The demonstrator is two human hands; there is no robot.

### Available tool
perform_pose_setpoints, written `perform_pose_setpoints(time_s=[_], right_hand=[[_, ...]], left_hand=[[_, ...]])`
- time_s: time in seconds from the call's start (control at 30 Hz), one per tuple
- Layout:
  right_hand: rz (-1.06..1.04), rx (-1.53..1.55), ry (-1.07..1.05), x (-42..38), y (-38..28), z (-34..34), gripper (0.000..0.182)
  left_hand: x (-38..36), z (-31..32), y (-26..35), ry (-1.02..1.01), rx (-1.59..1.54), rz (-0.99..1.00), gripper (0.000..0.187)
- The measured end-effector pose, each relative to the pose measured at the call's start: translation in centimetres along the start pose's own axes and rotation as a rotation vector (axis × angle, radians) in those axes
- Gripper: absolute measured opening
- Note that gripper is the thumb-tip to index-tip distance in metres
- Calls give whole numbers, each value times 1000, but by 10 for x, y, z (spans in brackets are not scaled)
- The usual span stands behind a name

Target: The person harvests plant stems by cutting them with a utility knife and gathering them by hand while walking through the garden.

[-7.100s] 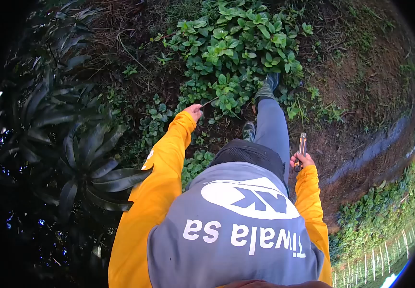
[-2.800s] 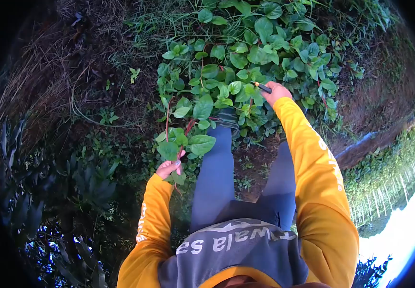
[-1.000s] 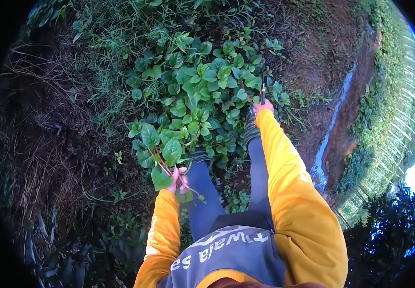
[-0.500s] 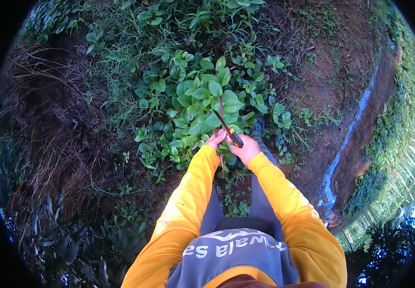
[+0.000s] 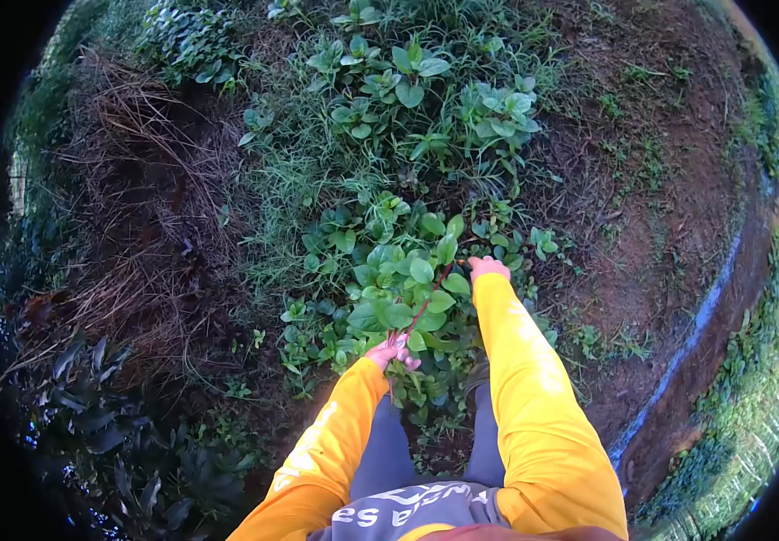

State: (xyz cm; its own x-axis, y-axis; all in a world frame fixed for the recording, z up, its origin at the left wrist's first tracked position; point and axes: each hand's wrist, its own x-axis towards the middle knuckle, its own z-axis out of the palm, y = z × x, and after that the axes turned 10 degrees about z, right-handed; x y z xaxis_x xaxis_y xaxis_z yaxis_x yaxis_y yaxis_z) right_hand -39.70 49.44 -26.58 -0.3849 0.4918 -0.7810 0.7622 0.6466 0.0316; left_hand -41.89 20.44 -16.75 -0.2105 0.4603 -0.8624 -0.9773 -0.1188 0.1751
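My left hand [image 5: 396, 353] is closed around the lower ends of a bunch of leafy stems [image 5: 421, 313], reddish with broad green leaves. The leaves fan out ahead of it, over more of the same plants. Further forward and to the right, my right hand [image 5: 490, 268] is closed among the leaves at the bunch's right side. A small orange part of the knife handle [image 5: 462, 262] shows at its fingertips. The blade cannot be made out against the foliage.
More broad-leaved plants [image 5: 497, 113] grow ahead among grass [image 5: 290, 185]. Dry brown stalks [image 5: 137, 298] cover the ground at left, dark-leaved shrubs [image 5: 101, 406] at lower left. At right, bare soil [image 5: 605, 270] runs to a narrow water channel [image 5: 691, 334].
My right hand has moved away from the left, forward and right, taking the knife along. My left hand still grips the stems. The view has tilted forward, showing more plants ahead.
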Motion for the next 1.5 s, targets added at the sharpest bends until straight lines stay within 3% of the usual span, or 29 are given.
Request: perform_pose_setpoints(time_s=[0.07, 0.13, 0.23, 0.27, 0.3, 0.33, 0.37, 0.4, 0.43, 0.47, 0.53, 0.57, 0.6, 0.67, 0.73, 0.8, 0.83, 0.87, 0.9, 0.97, 1.0, 1.07, 1.13, 1.23, 1.27, 1.4, 1.47, 1.5], right_hand=[[86, -111, -65, -25, 47, -25, 30], [234, -4, -129, -25, 117, -7, 34], [354, 270, -303, -69, 217, -2, 55], [449, 306, -268, -86, 244, 1, 57], [479, 332, -174, -70, 299, 61, 47], [671, 582, -258, -38, 373, 150, 36], [808, 893, -388, -119, 341, 47, 31], [816, 1035, -427, -143, 357, 35, 30], [886, 1127, -408, -154, 372, 38, 28], [874, 1133, -355, -162, 388, 43, 29], [823, 900, -395, -172, 398, 20, 26], [747, 912, -392, -156, 423, 49, 29], [687, 606, -380, -163, 411, 4, 22], [567, 377, -324, -121, 438, 25, 24], [544, 447, -381, -143, 382, -69, 24], [578, 804, -484, -169, 329, -156, 35], [551, 898, -493, -177, 304, -201, 30], [536, 929, -478, -170, 296, -225, 28], [543, 974, -463, -160, 283, -243, 28], [543, 693, -263, -163, 285, -289, 26], [572, 700, -249, -170, 289, -315, 26], [527, 122, -433, -165, 274, -362, 25], [547, 273, -414, -180, 256, -404, 23], [745, 861, -237, -189, 260, -421, 19], [763, 927, -214, -182, 260, -426, 19], [710, 826, -247, -131, 250, -463, 19], [665, 771, -254, -103, 242, -485, 20], [644, 747, -258, -88, 241, -496, 20]], left_hand=[[-2, 3, 4, -16, -76, -24, 13], [-28, 35, 9, 2, -44, 11, 11], [-71, 106, 11, -143, -225, 17, 19], [-74, 125, 5, -164, -242, 36, 19], [-78, 139, -3, -253, -296, 42, 26], [-82, 155, -7, -342, -344, 47, 34], [-91, 182, -9, -303, -306, 91, 33], [-98, 215, -3, -217, -329, 49, 45], [-97, 233, -5, -316, -370, 83, 47], [-92, 244, -8, -405, -414, 127, 49], [-78, 267, -1, -306, -478, 32, 23], [-86, 293, 14, -248, -451, 71, 20], [-94, 316, 33, -192, -420, 104, 18], [-81, 324, 64, -308, -407, 175, 17], [-73, 336, 103, -512, -431, 209, 25], [-66, 338, 140, -457, -464, 248, 29], [-56, 336, 162, -353, -414, 210, 28], [-33, 327, 178, -714, -604, 141, 26], [-33, 328, 201, -519, -486, 167, 25], [-16, 315, 239, -398, -383, 196, 29], [-15, 317, 258, -365, -543, 149, 28], [-15, 321, 301, -307, -516, 153, 24], [-40, 348, 342, -260, -576, 268, 29], [-31, 356, 394, -387, -651, 334, 41], [-26, 359, 406, -389, -644, 340, 41], [-15, 393, 460, -473, -675, 320, 35], [-36, 454, 491, -122, -670, 282, 34], [-41, 475, 504, -152, -679, 310, 34]])
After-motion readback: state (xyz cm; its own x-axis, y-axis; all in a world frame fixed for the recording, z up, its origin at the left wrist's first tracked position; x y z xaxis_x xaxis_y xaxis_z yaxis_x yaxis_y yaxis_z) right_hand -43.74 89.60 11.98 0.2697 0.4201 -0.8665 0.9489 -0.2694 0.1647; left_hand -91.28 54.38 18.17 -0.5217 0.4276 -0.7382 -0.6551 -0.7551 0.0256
